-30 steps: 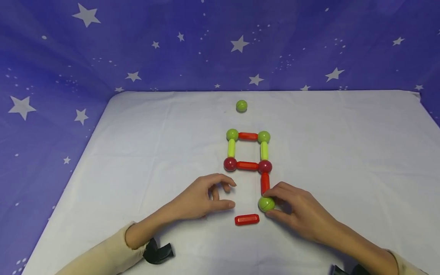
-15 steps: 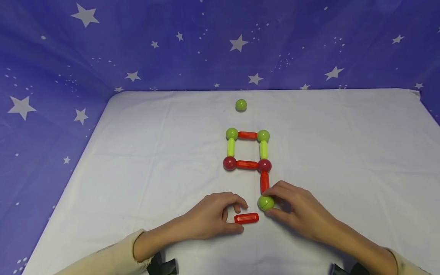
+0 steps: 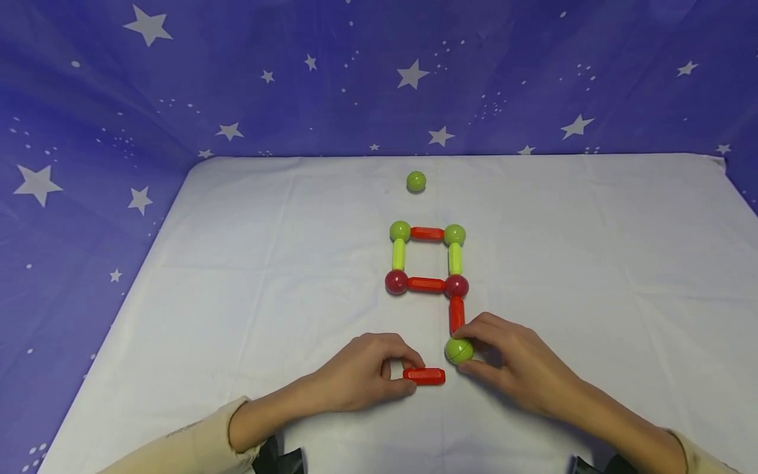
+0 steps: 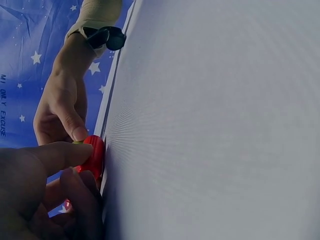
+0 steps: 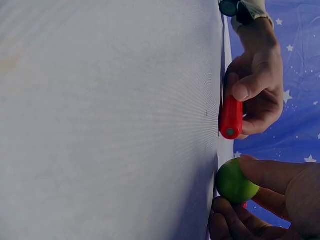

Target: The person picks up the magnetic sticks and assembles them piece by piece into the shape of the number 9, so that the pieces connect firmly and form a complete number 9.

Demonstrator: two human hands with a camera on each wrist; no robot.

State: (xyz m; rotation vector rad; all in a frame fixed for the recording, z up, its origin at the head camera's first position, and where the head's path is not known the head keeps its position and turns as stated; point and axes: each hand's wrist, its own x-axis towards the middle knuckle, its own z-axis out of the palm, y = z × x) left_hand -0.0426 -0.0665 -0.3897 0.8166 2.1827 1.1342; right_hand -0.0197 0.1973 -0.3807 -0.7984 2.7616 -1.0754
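Observation:
My left hand [image 3: 370, 372] pinches the left end of a loose red rod [image 3: 428, 376] between thumb and fingers, low at the table; its bare right end faces the green ball. With thumb and fingers my right hand [image 3: 515, 362] grips a green ball [image 3: 458, 351]. That ball touches the lower end of an upright-running red rod [image 3: 456, 315], which hangs from the right red ball [image 3: 456, 286] of a square. In the right wrist view the held green ball [image 5: 236, 181] and the red rod [image 5: 232, 117] stand a small gap apart.
The square has two green balls on top, a left red ball [image 3: 396, 282], yellow-green side rods and red crosswise rods. A single green ball [image 3: 416, 182] lies behind it. A white cloth [image 3: 592, 263] covers the table; a starry blue curtain [image 3: 331, 79] rises behind.
My left hand has come down toward the front and right and taken hold of the loose red rod, which turned slightly. My right hand stays on the green ball.

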